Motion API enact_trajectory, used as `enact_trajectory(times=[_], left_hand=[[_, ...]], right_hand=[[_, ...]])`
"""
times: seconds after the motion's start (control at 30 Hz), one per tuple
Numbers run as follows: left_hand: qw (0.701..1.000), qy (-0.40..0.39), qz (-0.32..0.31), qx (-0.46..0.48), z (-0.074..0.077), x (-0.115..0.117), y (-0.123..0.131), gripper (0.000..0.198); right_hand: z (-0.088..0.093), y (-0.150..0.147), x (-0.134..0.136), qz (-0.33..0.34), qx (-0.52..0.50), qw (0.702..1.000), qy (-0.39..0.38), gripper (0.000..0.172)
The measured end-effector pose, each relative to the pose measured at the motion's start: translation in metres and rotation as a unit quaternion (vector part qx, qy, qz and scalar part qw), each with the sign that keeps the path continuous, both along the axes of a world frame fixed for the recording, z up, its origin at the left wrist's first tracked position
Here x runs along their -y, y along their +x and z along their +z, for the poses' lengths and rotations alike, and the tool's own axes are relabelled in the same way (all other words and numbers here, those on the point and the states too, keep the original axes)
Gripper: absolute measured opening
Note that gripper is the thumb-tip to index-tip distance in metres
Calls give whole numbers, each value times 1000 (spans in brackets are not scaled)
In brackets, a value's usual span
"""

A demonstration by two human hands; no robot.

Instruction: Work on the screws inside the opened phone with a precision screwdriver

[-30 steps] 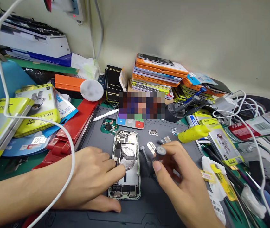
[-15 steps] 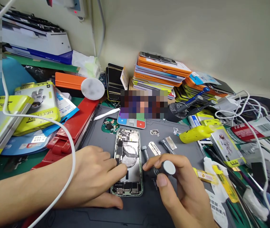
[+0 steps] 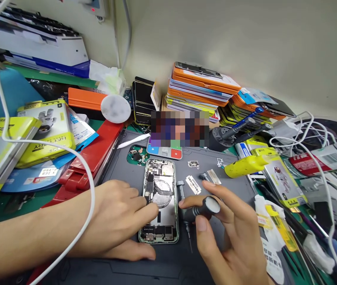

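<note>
An opened phone [image 3: 160, 200] lies back-down on a dark grey work mat [image 3: 186, 261], its inner boards and round coil showing. My left hand [image 3: 118, 219] rests on the mat beside it, fingers curled against the phone's left edge and thumb along its bottom corner. My right hand [image 3: 228, 233] is closed round a small dark screwdriver [image 3: 201, 209] with a round grey cap, held just right of the phone. Another thin driver [image 3: 188, 233] lies on the mat below it.
A razor blade [image 3: 193, 184], small metal parts and a yellow-handled tool [image 3: 245, 166] lie behind the phone. Stacked orange cases [image 3: 204, 85] stand at the back. Yellow battery boxes [image 3: 45, 132], a red case and a white cable [image 3: 88, 186] crowd the left; cables and packets fill the right.
My right hand has lowered and turned the screwdriver, bringing its handle closer to the phone's right edge. My left hand has stayed on the phone.
</note>
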State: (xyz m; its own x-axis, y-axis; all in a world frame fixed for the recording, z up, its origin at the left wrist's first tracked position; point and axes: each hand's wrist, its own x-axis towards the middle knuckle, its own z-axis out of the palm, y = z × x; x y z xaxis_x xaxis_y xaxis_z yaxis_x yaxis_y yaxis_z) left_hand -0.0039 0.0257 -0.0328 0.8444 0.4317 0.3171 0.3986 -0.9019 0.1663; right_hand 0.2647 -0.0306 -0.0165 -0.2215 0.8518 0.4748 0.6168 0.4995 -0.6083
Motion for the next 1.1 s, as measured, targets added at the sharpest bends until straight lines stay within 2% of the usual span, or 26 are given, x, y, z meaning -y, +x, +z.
enact_trajectory(times=[0.17, 0.33, 0.6, 0.8, 0.97, 1.1], left_hand=[[1000, -9, -14, -16, 6, -1, 0, 55], [999, -22, -22, -36, 9, -1, -3, 47], [999, -19, -21, -20, 3, 1, -4, 40], [999, -16, -14, -25, 3, 1, -5, 34], [999, -11, -10, -33, 3, 0, -5, 30], [1000, -7, -13, -25, 3, -1, -5, 31]], right_hand=[[-5, 6, 5, -4, 43, 999, 8, 67], [-2, 2, 2, -5, 56, 998, 15, 68], [-3, 0, 2, 1, 60, 998, 22, 71], [2, 0, -2, 39, 82, 994, 66, 78], [10, -4, -8, 83, 103, 989, 61, 73], [4, -6, -7, 82, 80, 991, 63, 78]])
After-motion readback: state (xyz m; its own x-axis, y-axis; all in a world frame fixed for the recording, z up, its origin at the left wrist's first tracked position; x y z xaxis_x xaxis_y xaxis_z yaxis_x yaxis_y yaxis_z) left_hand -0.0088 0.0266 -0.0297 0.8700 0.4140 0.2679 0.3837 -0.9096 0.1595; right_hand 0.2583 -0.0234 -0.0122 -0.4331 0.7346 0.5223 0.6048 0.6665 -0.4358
